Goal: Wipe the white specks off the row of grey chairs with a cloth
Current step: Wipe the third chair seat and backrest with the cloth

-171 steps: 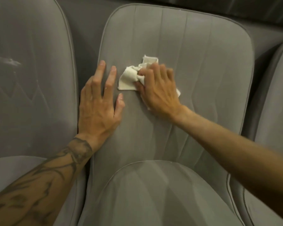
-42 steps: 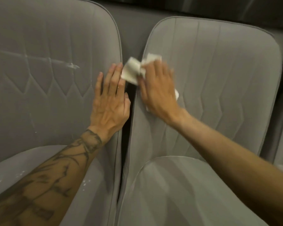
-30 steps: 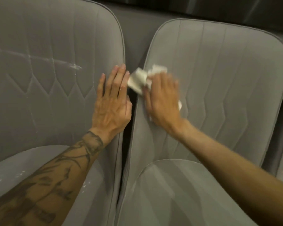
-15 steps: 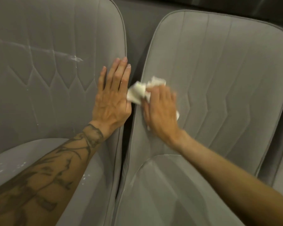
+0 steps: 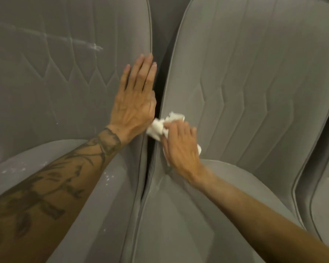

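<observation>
Cloth: the white cloth point(image 5: 162, 126) has come down the chair's left edge since half a second ago; it was level with the left hand's fingers, and now it sits by that hand's wrist, just left of frame centre, low on the backrest near the seat.
Right hand: the right hand point(image 5: 180, 147) is closed over the cloth, pressing it against the left rim of the right chair point(image 5: 254, 82); crumpled white shows past the fingertips and a scrap peeks out at the hand's right side.
Left hand: the left hand point(image 5: 135, 99) lies flat and empty, fingers straight and together, on the right edge of the left chair point(image 5: 55, 82), as it did in the earlier frames; a tattooed forearm point(image 5: 51, 186) runs from it to the lower left of the frame.
Gap: a dark slit point(image 5: 158, 86) separates the two backrests; the cloth bridges its lower part and touches the heel of the left hand.
Marks: a pale streak point(image 5: 80, 41) crosses the left backrest in the upper left of the frame, and white specks point(image 5: 107, 177) dot the left seat, unchanged from before.
View: the chairs sit higher in the frame than earlier; their top edges are now cut off.
Writing: no brand, label or lettering can be read anywhere.
</observation>
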The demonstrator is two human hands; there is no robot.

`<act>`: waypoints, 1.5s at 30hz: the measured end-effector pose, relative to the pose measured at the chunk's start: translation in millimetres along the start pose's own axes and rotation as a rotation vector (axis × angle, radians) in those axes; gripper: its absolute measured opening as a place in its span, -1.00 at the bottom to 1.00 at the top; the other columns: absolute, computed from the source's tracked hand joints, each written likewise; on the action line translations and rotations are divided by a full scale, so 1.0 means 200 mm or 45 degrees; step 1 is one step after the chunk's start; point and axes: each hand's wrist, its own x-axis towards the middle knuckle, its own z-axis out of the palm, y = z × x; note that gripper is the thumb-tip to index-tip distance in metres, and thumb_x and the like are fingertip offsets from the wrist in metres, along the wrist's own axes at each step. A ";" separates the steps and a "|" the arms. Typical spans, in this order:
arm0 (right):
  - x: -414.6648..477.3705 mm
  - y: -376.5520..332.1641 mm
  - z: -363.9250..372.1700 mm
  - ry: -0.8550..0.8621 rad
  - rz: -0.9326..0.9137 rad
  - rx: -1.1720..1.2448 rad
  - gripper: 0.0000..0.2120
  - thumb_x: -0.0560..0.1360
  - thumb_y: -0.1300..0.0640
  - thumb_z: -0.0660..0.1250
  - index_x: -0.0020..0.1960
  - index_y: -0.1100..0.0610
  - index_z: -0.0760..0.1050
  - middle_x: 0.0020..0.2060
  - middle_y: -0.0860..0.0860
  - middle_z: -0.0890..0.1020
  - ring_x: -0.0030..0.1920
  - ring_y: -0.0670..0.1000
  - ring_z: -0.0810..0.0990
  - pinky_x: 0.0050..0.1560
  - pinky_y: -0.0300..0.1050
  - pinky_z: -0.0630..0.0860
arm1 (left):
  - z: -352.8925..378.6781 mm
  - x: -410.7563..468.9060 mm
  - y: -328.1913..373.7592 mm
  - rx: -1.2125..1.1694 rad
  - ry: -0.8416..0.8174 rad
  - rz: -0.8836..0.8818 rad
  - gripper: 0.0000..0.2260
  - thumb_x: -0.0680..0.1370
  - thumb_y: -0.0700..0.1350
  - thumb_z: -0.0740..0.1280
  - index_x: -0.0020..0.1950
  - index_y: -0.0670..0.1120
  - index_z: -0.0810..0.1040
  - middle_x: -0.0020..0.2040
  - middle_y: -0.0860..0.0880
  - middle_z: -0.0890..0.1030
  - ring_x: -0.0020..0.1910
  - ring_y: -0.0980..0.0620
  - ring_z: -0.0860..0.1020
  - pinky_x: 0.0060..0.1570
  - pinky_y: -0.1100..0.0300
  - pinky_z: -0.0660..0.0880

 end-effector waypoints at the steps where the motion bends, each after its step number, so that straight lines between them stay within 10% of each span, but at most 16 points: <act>1: -0.11 -0.02 0.01 -0.091 -0.036 0.014 -0.81 0.62 0.04 0.22 0.16 0.10 0.46 0.02 0.05 0.49 -0.03 0.11 0.44 -0.08 0.04 0.32 | -0.02 -0.06 0.01 -0.022 -0.022 0.006 -0.39 0.62 -0.21 0.19 0.67 -0.24 0.12 0.69 -0.20 0.13 0.69 -0.15 0.06 0.63 -0.18 0.08; 12: -0.47 0.04 -0.10 -0.874 -0.251 0.221 -0.72 0.67 -0.02 0.09 0.22 0.12 0.43 0.23 0.11 0.51 0.21 0.18 0.47 0.18 0.06 0.34 | -0.27 -0.77 0.20 -0.191 -0.401 -0.144 -0.48 0.67 -0.13 0.18 0.62 -0.23 0.24 0.62 -0.20 0.27 0.60 -0.16 0.26 0.61 -0.13 0.16; 16: -0.39 0.06 -0.06 -0.854 0.274 0.147 -0.74 0.68 0.06 0.08 0.12 0.23 0.42 0.13 0.19 0.50 0.16 0.25 0.45 0.17 0.08 0.30 | -0.41 -0.95 0.23 -0.156 -0.593 -0.230 -0.56 0.69 -0.05 0.11 0.52 -0.21 0.39 0.44 -0.21 0.47 0.38 -0.18 0.47 0.45 -0.10 0.39; 26: -0.67 -0.34 -0.25 -0.826 -0.105 0.483 -0.69 0.66 -0.03 0.07 0.09 0.17 0.46 0.05 0.17 0.53 0.03 0.22 0.49 0.08 0.12 0.41 | -0.66 -1.16 0.21 0.026 -0.970 -0.269 -0.67 0.65 0.00 0.01 0.08 -0.06 0.54 -0.01 -0.06 0.57 -0.06 -0.11 0.53 0.02 -0.05 0.49; 30: -0.53 -0.18 -0.12 -0.805 0.387 0.213 -0.71 0.68 -0.01 0.06 0.13 0.18 0.42 0.11 0.15 0.51 0.13 0.22 0.45 0.14 0.09 0.30 | -0.64 -1.21 0.18 -0.022 -0.880 -0.271 -0.74 0.66 -0.01 0.06 -0.01 -0.04 0.52 -0.08 -0.01 0.53 -0.13 -0.05 0.48 -0.04 -0.01 0.46; 45: -0.81 -0.64 -0.48 -0.829 0.441 0.236 -0.74 0.67 0.00 0.11 0.10 0.18 0.43 0.04 0.13 0.51 0.01 0.15 0.47 0.09 0.07 0.39 | -0.62 -1.28 0.05 -0.251 -0.795 -0.116 -0.82 0.67 -0.09 0.22 0.03 -0.10 0.59 -0.04 -0.08 0.57 -0.08 -0.08 0.50 0.00 -0.01 0.40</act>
